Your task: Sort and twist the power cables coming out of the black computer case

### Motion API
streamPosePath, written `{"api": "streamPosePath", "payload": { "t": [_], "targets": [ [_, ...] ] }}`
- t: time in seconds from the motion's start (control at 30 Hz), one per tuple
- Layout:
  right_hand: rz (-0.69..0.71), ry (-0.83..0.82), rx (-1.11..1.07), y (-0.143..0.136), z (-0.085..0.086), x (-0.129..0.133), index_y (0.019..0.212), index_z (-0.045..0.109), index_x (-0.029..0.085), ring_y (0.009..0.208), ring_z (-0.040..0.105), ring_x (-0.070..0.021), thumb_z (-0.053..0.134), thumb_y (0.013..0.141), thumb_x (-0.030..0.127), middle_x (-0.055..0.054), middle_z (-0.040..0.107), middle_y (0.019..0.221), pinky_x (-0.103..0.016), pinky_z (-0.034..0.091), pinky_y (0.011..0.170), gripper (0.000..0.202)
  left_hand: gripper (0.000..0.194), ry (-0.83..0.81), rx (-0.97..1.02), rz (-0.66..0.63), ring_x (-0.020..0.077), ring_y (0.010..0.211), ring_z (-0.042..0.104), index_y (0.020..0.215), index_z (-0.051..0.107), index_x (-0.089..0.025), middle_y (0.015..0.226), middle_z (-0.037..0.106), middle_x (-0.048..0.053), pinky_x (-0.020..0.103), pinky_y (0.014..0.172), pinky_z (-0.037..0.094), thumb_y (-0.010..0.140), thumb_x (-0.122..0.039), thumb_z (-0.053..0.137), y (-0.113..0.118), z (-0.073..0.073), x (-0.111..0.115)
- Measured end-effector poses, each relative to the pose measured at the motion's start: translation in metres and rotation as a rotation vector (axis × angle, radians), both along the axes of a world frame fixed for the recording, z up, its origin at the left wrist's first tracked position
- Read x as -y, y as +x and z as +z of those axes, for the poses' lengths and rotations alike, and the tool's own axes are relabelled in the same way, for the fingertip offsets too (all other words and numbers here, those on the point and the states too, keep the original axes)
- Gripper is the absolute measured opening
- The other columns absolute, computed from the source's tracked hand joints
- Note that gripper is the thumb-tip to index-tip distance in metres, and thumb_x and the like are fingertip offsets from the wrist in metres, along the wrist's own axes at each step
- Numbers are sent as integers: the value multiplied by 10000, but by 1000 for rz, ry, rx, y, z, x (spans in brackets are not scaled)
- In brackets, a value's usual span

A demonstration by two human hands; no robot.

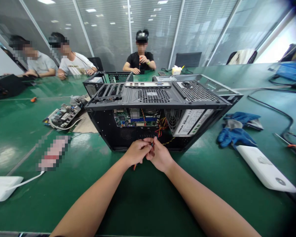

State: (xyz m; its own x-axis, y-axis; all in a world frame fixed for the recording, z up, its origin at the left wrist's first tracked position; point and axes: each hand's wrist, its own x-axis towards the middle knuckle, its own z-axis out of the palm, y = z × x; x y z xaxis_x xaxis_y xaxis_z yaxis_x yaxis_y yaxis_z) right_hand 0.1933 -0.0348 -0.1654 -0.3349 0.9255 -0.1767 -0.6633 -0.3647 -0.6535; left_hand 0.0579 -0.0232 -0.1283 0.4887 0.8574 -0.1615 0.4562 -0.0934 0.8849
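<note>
Take the dark computer case (pixel 130 99) as the middle of a clock face, with the worker seated at six. It stands on the green desk (pixel 143 200), its open side facing six o'clock and its port-and-grille panel turned up.

The left hand (pixel 138 152) and right hand (pixel 160 157) meet at six, just in front of the case's lower edge, fingers drawn narrow and pinching a thin cable (pixel 134 167). Its coloured end hangs below the left hand; what sits between the fingertips is too covered for me to tell.

I'd judge the step in hand to be sorting or working loose a cable end at the case's mouth. The next move seems to call for a light fingertip grip, one hand steadying while the other works, with no tug on the wiring inside.

The case looks stripped down: black, bare-walled, pierced with vents. Within, a green motherboard (pixel 122 118) shows towards ten o'clock, and a labelled power supply (pixel 193 122) with its fan sits towards three. Red and yellow wires (pixel 160 127) tangle between them. Outside, blue gloves (pixel 228 137) lie towards four, and a loose circuit board (pixel 65 115) at nine.
</note>
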Motion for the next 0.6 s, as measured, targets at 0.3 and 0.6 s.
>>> {"api": "streamPosePath", "payload": {
  "t": [0.3, 0.6],
  "targets": [
    [-34, 51, -8, -3, 4, 2, 884, 688, 209, 889, 655, -181, 590, 857, 507, -44, 732, 943, -317, 496, 793, 315, 286, 468, -373, 72, 184, 648, 608, 784, 647, -169, 697, 639, 53, 287, 644, 436, 919, -256, 411, 4, -1, 12],
    [-41, 66, -15, -5, 3, 2, 818, 679, 229, 989, 639, -209, 621, 826, 521, -25, 730, 933, -372, 466, 908, 298, 273, 513, -409, 143, 308, 870, 641, 949, 621, -143, 824, 650, 146, 429, 834, 467, 929, -345, 439, 4, -11, 17]
  ]
}}
